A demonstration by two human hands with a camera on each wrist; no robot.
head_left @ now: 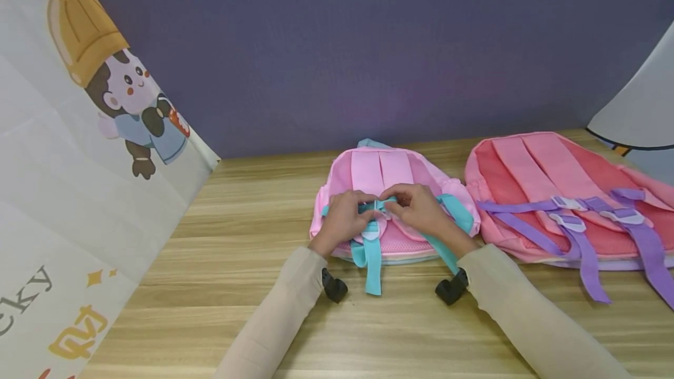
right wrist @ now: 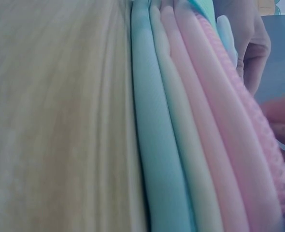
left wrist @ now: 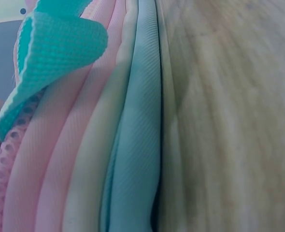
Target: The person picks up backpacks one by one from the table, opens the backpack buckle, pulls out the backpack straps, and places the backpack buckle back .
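A small pink backpack lies with its shoulder straps up and its bottom edge toward me. Across it runs a teal chest strap with a small pale buckle. My left hand pinches the buckle's left side between thumb and index finger. From the right, my right hand pinches the other side, fingertips almost meeting the left ones. A teal strap end hangs from a white adjuster below the left hand. In the left wrist view a teal strap loop stands over the bag's edge.
Close on the right lies a larger coral-pink backpack with purple straps trailing over its front edge. Both bags rest on a wood-grain table. A dark panel rises behind, and a white printed sheet borders the left side.
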